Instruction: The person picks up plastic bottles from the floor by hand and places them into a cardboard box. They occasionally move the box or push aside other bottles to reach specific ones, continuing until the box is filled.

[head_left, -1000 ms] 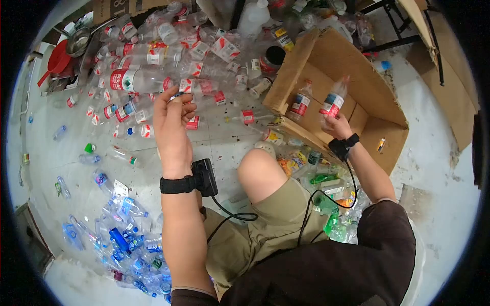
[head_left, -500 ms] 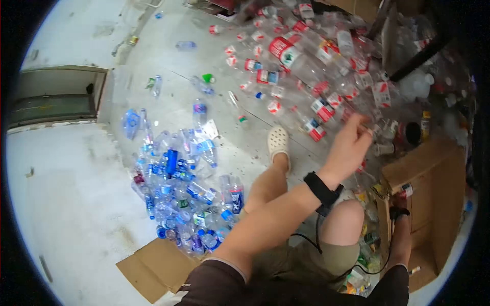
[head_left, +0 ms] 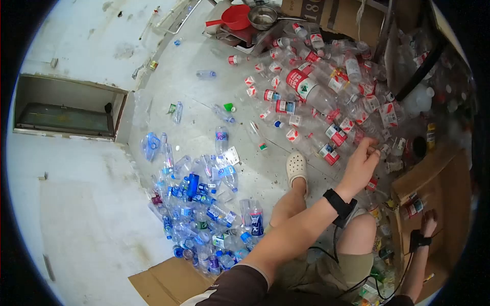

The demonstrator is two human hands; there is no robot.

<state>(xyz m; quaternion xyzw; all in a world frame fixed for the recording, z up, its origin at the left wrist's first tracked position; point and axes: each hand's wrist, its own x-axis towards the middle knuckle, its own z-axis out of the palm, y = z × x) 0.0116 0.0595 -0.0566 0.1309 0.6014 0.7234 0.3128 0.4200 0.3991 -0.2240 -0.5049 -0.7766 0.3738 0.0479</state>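
Two hands are seen. Left hand (head_left: pixel 361 166), fingers part-curled, is held by the red-labelled bottles (head_left: pixel 320 98); grip cannot be told. Right hand (head_left: pixel 430 224), fingers unclear, is near one bottle (head_left: pixel 414 207) inside the carton (head_left: pixel 451 194). Bottle handling seems under way; secure finger placement is called for.

Grey floor (head_left: pixel 194 94) — stained white wall (head_left: pixel 71 204)

Single head-worn view, wide and round-edged, facing forward and down — left hand (head_left: pixel 361 167) and right hand (head_left: pixel 429 223) within its right half, knee (head_left: pixel 359 233) near, floor (head_left: pixel 196 133) beyond, red pan (head_left: pixel 236 18) at the far edge
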